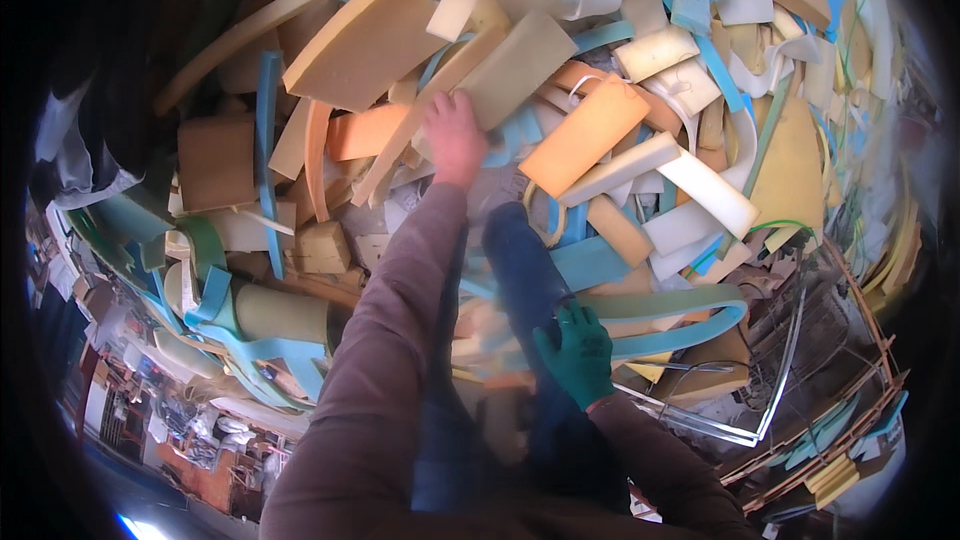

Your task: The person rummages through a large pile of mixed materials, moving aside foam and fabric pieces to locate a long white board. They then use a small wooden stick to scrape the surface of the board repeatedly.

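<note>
My bare left hand (456,136) reaches forward into a heap of foam offcuts. Its fingers are bent against a long tan foam strip (398,145) and the near end of a grey-beige foam block (522,68); the fingertips are partly hidden. My right hand (578,348), in a green glove, lies on my blue-trousered leg (525,265) with its fingers a little apart and holds nothing. Just right of the left hand lies an orange foam block (585,135). A large tan foam slab (362,42) tilts up beyond it on the left.
Foam pieces in beige, blue, orange and white lie piled all around my legs. A curved blue-green foam strip (680,325) loops beside the right hand. At lower right stands a bent metal frame (778,395). A rolled foam piece (285,315) lies at left.
</note>
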`<control>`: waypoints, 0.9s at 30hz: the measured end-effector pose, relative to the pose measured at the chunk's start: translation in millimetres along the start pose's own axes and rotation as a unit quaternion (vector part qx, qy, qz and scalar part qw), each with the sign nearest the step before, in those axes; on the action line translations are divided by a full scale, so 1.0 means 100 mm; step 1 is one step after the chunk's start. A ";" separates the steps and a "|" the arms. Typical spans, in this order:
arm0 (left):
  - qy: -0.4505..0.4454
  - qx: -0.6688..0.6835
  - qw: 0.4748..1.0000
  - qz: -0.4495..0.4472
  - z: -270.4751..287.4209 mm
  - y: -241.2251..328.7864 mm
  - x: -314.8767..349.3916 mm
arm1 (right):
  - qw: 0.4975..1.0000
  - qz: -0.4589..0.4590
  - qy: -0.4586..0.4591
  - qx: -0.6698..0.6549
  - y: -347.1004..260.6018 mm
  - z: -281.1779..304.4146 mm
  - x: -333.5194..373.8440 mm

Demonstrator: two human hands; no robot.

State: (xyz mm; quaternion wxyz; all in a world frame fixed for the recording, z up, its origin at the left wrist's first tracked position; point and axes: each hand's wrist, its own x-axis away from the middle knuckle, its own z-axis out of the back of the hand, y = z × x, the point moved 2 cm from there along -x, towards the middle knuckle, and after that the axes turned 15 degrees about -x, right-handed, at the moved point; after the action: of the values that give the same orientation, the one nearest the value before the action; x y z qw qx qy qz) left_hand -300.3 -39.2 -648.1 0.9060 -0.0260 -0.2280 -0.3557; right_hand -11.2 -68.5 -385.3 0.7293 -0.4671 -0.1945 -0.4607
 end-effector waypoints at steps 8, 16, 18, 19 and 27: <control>0.018 0.066 0.995 -0.066 0.50 -0.16 0.32 | 0.998 0.052 0.030 0.015 -0.07 -0.13 0.00; -0.276 0.607 0.746 0.002 1.16 -0.35 0.94 | 0.996 0.080 0.038 0.014 -0.15 -0.23 0.02; -0.286 0.669 0.686 -0.001 1.26 -0.44 1.06 | 0.995 0.086 0.026 0.041 -0.20 -0.25 0.02; -0.277 0.689 0.670 0.009 1.30 -0.48 1.13 | 0.994 0.098 0.027 0.041 -0.23 -0.25 0.02; -0.235 0.673 0.701 0.017 1.47 -0.49 1.35 | 0.997 0.060 -0.010 0.049 -0.21 -0.35 0.01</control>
State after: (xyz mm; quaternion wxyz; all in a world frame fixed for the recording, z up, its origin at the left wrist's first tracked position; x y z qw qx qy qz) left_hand -303.7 -130.3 -463.8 0.6051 0.5039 -0.6118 -0.0748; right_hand -33.5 -101.7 -391.6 0.7754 -0.4465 -0.1956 -0.4015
